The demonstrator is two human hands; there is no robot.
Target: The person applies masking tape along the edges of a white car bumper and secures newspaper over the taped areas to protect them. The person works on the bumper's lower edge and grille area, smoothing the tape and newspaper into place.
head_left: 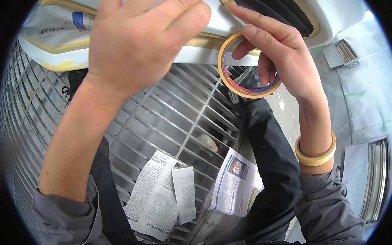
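My right hand [289, 57] is closed on a roll of yellowish masking tape [252, 95], with some fingers through the ring and the index finger pointing to the white painted panel [193, 56]. Over the same panel reaches my left hand [133, 48], back upward, its fingers stretched out and partly cut off by the top edge. Whether it touches the panel I cannot tell. A second tape roll [316, 161] hangs around my right wrist. Tape strips and a newspaper sheet [52, 26] cover parts of the panel at left; a black insert [272, 7] shows at right.
Below lies a metal floor grating [169, 108] with loose newspaper pieces [153, 194] and a folded newspaper page [233, 184] near my legs. At right, metal-framed floor fixtures [373, 176] are set along a pale floor. My shoes stand under the panel's edge.
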